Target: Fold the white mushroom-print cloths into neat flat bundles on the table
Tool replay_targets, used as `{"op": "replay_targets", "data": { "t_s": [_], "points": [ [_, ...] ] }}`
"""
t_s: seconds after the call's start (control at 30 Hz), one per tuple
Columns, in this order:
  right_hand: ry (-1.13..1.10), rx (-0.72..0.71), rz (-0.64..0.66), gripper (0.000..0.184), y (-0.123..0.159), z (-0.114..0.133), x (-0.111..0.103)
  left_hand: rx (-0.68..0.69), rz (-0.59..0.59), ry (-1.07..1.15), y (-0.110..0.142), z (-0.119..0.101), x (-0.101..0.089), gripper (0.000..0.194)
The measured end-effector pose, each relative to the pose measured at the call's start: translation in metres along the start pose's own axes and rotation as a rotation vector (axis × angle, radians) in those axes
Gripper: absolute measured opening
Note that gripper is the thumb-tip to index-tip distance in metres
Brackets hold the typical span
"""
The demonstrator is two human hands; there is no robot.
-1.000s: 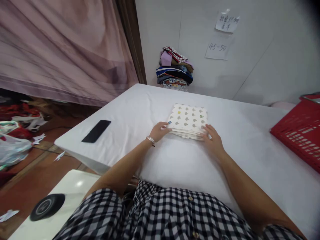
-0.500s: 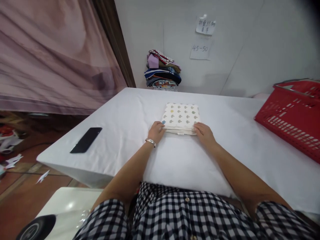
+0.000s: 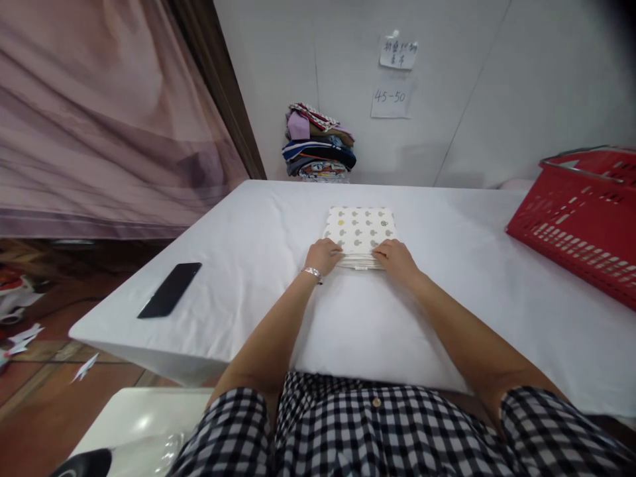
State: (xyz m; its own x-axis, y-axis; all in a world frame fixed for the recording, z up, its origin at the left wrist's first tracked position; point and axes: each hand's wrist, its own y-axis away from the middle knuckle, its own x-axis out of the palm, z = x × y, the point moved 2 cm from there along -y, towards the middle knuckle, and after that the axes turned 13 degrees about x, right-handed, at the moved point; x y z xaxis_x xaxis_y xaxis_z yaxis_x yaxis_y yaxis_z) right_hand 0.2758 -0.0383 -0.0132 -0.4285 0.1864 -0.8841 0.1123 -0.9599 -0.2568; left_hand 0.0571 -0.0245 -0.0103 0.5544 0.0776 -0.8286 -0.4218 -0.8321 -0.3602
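Note:
A folded white cloth [image 3: 360, 228] with a grey print and a few coloured motifs lies flat on the white-covered table [image 3: 258, 265]. Its layered edge faces me. My left hand [image 3: 324, 256] grips the near left part of that edge, fingers bent over the top. At the near right part, my right hand [image 3: 396, 260] pinches the edge the same way. Both thumbs are mostly hidden. A silver bracelet [image 3: 314, 273] circles my left wrist.
A black phone [image 3: 169, 290] lies on the table at left. At right stands a red plastic basket [image 3: 586, 218]. Folded clothes [image 3: 318, 146] are piled behind the table's far edge, against the wall. A white stool [image 3: 134, 424] is at lower left.
Both hands have moved inward along the cloth's near edge, from its corners toward the middle, and now sit closer together. The cloth stays in about the same place.

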Motion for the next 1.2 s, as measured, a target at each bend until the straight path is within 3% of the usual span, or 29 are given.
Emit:
{"op": "replay_targets", "data": {
  "t_s": [0.17,0.47,0.7,0.93,1.03,1.2],
  "points": [
    [-0.093,0.029,-0.064,0.028,0.006,-0.002,0.002,0.027,-0.097,0.068,0.008,0.004,0.003,0.016],
    [-0.127,-0.067,-0.133,0.027,0.012,-0.008,0.006,0.146,-0.169,0.046,0.013,0.000,0.003,0.018],
    [-0.087,-0.071,-0.057,0.026,0.013,-0.003,0.005,0.159,-0.151,-0.024,0.012,-0.001,0.006,0.020],
    [-0.056,-0.085,-0.070,0.030,0.010,-0.001,0.007,0.134,-0.150,-0.056,0.010,-0.002,0.008,0.022],
    [-0.096,-0.086,-0.131,0.034,0.012,-0.001,0.004,0.146,-0.133,-0.069,0.010,-0.002,0.009,0.022],
    [-0.067,-0.229,-0.156,0.028,0.015,-0.003,0.002,0.224,-0.102,-0.041,0.013,0.001,0.006,0.020]
  ]
}}
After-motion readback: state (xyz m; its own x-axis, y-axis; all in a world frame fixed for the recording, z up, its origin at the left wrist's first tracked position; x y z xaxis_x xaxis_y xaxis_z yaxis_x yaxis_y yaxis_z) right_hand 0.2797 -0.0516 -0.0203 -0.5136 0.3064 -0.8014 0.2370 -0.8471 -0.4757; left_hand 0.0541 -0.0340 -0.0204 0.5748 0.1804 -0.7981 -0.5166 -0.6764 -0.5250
